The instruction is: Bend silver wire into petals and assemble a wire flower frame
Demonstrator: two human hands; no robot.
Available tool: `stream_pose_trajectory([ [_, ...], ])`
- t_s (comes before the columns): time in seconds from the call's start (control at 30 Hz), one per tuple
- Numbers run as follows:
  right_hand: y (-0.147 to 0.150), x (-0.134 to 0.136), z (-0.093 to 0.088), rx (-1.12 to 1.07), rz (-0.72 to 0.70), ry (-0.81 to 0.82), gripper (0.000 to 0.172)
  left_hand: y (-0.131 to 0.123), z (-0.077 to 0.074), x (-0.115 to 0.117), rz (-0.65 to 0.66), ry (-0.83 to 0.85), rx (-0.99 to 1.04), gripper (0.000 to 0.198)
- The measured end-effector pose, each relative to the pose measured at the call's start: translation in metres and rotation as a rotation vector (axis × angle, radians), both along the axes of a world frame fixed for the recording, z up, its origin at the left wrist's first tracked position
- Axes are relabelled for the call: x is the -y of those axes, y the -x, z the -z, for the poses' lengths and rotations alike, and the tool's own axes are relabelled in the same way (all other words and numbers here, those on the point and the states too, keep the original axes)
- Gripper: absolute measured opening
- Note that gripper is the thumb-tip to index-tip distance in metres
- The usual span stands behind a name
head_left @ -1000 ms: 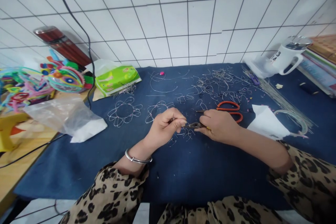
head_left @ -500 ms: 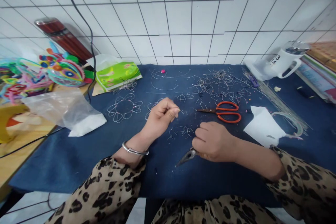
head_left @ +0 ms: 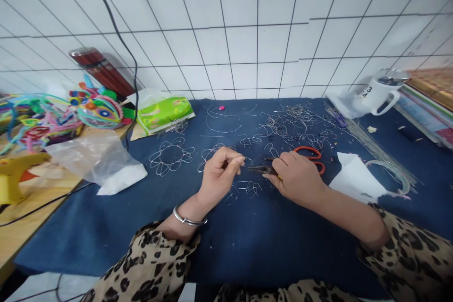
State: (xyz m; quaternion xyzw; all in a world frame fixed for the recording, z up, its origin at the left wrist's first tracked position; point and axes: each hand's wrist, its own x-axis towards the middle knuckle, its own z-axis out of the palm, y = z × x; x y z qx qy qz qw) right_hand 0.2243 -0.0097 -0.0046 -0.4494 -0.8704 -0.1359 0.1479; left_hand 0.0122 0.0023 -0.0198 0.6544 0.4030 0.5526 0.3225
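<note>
A: What do the hands hold, pls?
B: From my remote view, the L hand (head_left: 220, 173) has its grip pinched on a thin wire (head_left: 248, 158), above the tabletop (head_left: 262, 236). The R hand (head_left: 299, 177) has its grip closed around the pliers (head_left: 260, 169), tips just beside the wire, apparently apart.
A: How to do it well?
B: IMO, pinch near the end and bring the tips square, so the wire doesn't roll.
A: Surface, room?
B: Blue cloth (head_left: 148, 229), w/ bent wire bits (head_left: 253, 188); farther, orange-handled scissors (head_left: 320, 167), then a wire heap (head_left: 293, 118); behind, white tiled wall (head_left: 240, 45).
</note>
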Motion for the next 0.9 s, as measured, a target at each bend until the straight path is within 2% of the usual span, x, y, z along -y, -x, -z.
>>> stream_pose_trajectory([
  [0.3,-0.0006,-0.0021,0.0012,0.006,-0.006,-0.002,0.041,0.0008,-0.0012,0.0019,0.06,-0.082,-0.09,0.005],
  [0.7,-0.0012,-0.0023,0.0022,0.042,0.004,-0.044,0.042,-0.0006,-0.0012,0.0019,-0.026,-0.231,-0.286,0.003],
  [0.9,-0.0013,-0.0028,0.0017,0.048,0.004,-0.059,0.041,-0.001,-0.001,0.002,-0.059,-0.24,-0.34,0.004],
])
